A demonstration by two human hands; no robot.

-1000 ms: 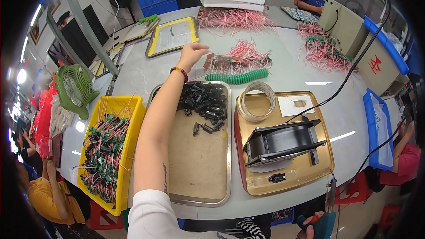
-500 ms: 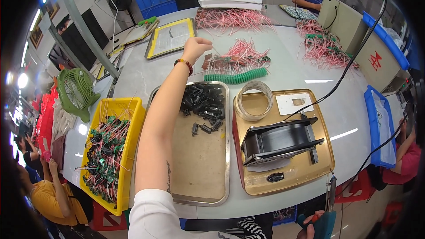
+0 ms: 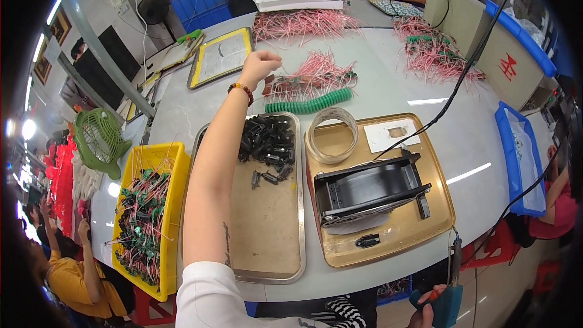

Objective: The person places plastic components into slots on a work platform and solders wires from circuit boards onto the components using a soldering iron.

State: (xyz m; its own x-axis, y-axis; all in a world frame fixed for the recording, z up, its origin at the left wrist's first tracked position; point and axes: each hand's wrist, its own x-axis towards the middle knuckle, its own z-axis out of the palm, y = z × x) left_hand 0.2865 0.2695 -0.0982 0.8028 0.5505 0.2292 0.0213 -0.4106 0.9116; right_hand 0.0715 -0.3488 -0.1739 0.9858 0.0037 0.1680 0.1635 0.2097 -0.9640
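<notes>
Since earlier frame, left hand (image 3: 260, 65) barely shifted, stays stretched far over table, fingers curled loosely, hovering at near edge of pink wire bundle (image 3: 310, 79); whether it pinches wire, cannot tell. Bundle lies on grey table (image 3: 388, 91), just beyond green coiled tube (image 3: 310, 104). Best: pinch one lead near connector, lift clear of tangle. Black connectors (image 3: 267, 143) heaped in steel tray (image 3: 267, 231). Right hand (image 3: 425, 311) low, gripping teal tool (image 3: 446, 304).

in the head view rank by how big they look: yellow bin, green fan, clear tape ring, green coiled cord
1. yellow bin
2. green fan
3. green coiled cord and clear tape ring: too alike to rank, and the fisheye distorts sizes.
</notes>
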